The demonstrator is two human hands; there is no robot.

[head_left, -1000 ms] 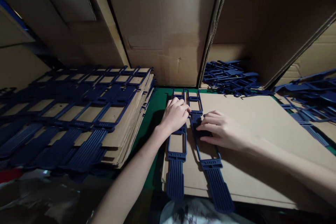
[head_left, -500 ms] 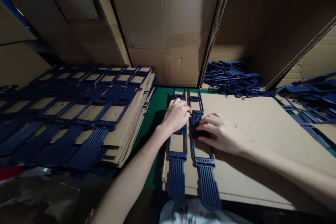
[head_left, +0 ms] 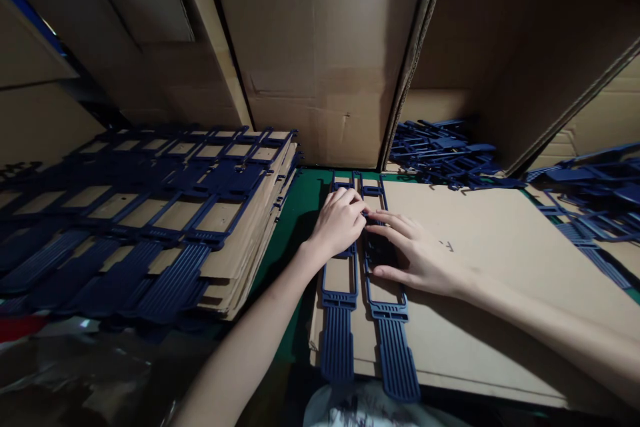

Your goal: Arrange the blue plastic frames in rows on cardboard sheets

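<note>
Two long dark-blue plastic frames with ribbed tail ends lie side by side on a cardboard sheet (head_left: 480, 320). My left hand (head_left: 341, 219) rests over the left frame (head_left: 340, 343), its fingers curled and closed on the near edge of the right frame (head_left: 399, 353) at a crossbar. Stretched across that right frame is my right hand (head_left: 413, 250), fingers apart and thumb lower down on the frame. Its fingertips meet those of my left hand. The fingers hide the exact contact point. Both ribbed tails overhang the sheet's front edge.
To the left stands a stack of cardboard sheets (head_left: 235, 273) with rows of similar blue frames (head_left: 170, 267). A heap of loose blue parts (head_left: 440, 150) lies behind, inside a cardboard box (head_left: 500, 47). More blue parts (head_left: 605, 193) lie at the right.
My right hand has moved slightly left and up along the right frame, bringing its fingertips against my left hand. The right frame's tail has shifted a little left.
</note>
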